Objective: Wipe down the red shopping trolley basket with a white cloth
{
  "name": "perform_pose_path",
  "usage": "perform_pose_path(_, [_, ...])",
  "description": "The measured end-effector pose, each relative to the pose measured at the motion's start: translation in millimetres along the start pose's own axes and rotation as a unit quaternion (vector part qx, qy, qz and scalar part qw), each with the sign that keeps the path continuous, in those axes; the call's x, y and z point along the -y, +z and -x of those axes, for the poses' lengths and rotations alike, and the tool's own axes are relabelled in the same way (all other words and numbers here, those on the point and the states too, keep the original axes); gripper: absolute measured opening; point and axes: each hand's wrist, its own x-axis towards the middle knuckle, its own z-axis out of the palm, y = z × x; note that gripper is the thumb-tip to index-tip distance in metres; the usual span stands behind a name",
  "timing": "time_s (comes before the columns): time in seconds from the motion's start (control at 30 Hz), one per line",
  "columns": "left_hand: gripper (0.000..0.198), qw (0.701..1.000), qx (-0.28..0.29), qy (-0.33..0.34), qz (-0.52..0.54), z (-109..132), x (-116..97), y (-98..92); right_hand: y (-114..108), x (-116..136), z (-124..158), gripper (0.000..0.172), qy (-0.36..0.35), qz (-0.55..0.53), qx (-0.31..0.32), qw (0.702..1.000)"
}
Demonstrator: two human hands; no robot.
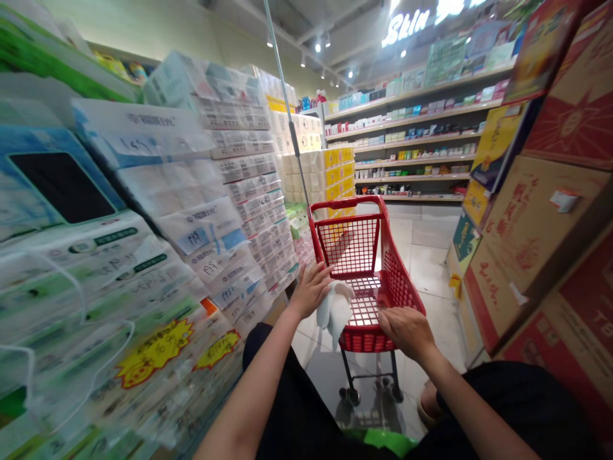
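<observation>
**A supermarket aisle**

Long shelves (416, 137) carry rows of small boxed goods under a lit sign (407, 25) reading "Skin". Wrapped tissue packs (249, 191) with yellow price stickers (156, 350) are stacked high on one side and printed cardboard cartons (531, 223) on the other. A red shopping cart (352, 246) stands on the tiled floor (426, 255) between them.

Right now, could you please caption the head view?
Left hand presses a cloth on a red cart; right hand rests on it.
</observation>
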Motion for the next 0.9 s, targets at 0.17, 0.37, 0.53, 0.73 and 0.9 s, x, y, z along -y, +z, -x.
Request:
perform_pose_path(0.17, [0.033,0.998,0.040,0.033,0.043,-2.7,-9.4,-13.4,1.7,1.3,-1.1,0.034,0.009,0.000,-0.005,1.000])
perform_pose_path(0.37, [0.024,0.996,0.020,0.033,0.082,26.5,-77.8,-5.1,0.6,-2.0,-1.4,0.035,0.023,0.018,-0.002,1.000])
perform_pose_path(0.53, [0.023,0.999,-0.003,-0.035,0.006,25.1,-133.3,9.6,1.2,-3.7,-2.0,0.036,0.021,0.030,0.005,0.999])
perform_pose_path(0.73, [0.015,0.999,0.005,-0.036,-0.034,1.1,-163.5,24.9,2.8,-3.0,-2.7,0.034,0.009,0.039,0.000,0.999])
perform_pose_path(0.9, [0.028,0.999,0.013,0.029,-0.011,6.0,-154.1,25.5,3.0,-6.2,0.1,0.035,0.001,0.041,0.002,0.999])
